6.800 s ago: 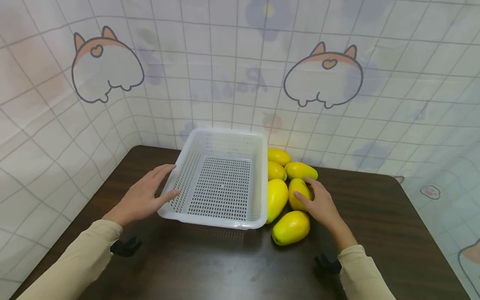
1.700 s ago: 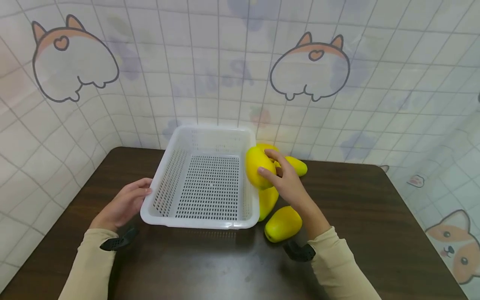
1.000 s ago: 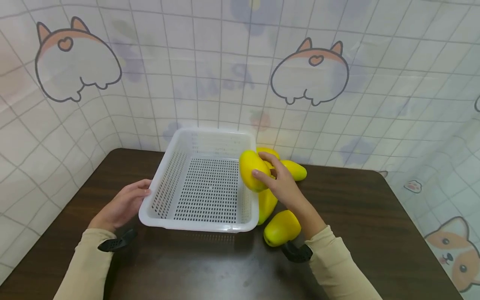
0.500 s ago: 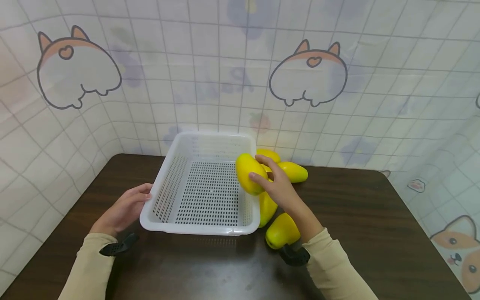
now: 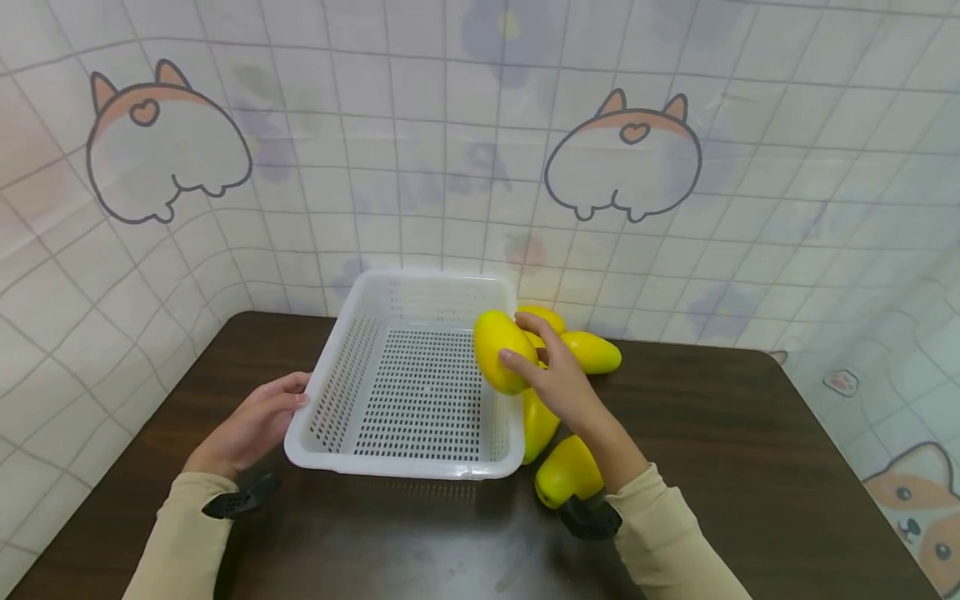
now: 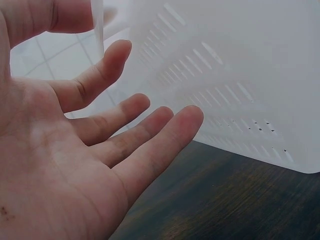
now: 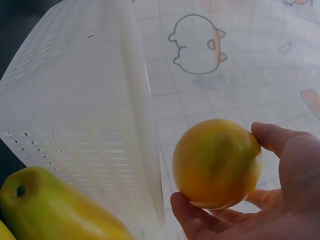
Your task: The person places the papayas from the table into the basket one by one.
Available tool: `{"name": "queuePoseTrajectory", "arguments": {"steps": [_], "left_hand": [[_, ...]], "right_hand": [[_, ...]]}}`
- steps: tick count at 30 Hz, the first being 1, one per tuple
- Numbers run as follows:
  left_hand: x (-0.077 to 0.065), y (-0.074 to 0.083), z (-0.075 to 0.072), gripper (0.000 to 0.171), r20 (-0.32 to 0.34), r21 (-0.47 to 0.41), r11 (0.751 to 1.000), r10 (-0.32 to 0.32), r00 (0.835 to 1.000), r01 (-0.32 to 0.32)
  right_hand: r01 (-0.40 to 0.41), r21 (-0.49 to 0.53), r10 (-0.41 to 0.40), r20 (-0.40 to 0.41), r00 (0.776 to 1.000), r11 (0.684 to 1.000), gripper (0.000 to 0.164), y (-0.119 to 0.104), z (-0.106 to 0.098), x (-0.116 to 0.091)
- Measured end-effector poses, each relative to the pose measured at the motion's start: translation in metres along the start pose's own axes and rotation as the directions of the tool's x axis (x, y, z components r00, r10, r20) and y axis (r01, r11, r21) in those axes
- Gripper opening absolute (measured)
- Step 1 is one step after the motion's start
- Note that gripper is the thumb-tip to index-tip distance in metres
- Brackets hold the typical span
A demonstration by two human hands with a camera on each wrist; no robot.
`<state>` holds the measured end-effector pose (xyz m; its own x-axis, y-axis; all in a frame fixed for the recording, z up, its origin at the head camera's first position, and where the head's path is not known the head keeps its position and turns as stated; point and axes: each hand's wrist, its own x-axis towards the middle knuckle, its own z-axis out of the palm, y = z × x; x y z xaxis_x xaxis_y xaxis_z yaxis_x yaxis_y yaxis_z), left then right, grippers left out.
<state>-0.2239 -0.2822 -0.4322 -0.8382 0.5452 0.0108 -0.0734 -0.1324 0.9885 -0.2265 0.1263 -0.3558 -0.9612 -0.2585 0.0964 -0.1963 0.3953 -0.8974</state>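
My right hand holds a yellow mango between thumb and fingers, raised over the right rim of a white perforated plastic basket. In the right wrist view the mango shows end-on beside the basket wall, fingertips around it. My left hand is at the basket's left rim; in the left wrist view its thumb laps over the rim while the other fingers lie outside, beneath it. The basket's visible floor holds nothing.
Right of the basket lie several more mangoes: one at the back, a long one, one against the basket wall and a greenish one in front. The dark wooden table meets a patterned cloth wall behind.
The right hand has taken a mango from the group, lifted it and carried it left to over the basket's rim, lately nearly still. The left hand has moved slightly lower along the left rim.
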Motion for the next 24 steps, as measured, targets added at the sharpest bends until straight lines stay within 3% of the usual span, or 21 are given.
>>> {"name": "queuePoseTrajectory", "arguments": {"steps": [24], "left_hand": [[0.0002, 0.0016, 0.0027, 0.033, -0.005, 0.006, 1.000, -0.006, 1.000, 0.007]], "right_hand": [[0.008, -0.079, -0.006, 0.026, 1.000, 0.997, 0.061, 0.0026, 0.0005, -0.0081]]}}
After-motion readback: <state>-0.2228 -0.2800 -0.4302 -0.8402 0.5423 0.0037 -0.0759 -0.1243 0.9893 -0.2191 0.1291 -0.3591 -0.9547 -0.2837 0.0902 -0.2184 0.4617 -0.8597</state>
